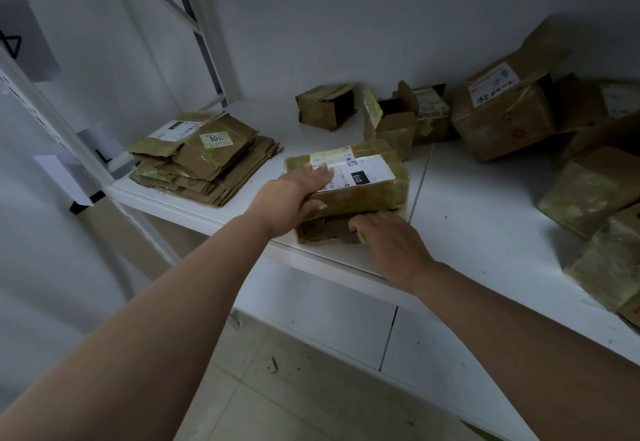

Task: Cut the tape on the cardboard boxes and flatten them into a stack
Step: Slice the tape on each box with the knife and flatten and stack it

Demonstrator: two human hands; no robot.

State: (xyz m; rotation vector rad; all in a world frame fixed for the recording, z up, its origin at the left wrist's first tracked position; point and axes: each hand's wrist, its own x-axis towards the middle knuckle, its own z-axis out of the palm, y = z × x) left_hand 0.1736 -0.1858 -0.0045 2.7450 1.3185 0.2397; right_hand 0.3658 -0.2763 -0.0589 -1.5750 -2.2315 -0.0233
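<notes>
A taped cardboard box (367,180) with a white label on top lies at the front edge of the white shelf (467,205). My left hand (291,198) holds the box's left end, fingers flat on the top and thumb against the front side. My right hand (391,243) is at the lower front of the box, its fingers curled into the dark, opened front edge; what lies under them is hidden. A stack of flattened boxes (204,160) sits on the shelf to the left.
Several unflattened boxes stand behind and to the right: a small dark-ended one (327,106), an open-flapped one (391,121), a large labelled one (502,114), and taped ones at the right edge (592,187). A white shelf post (86,160) rises at left.
</notes>
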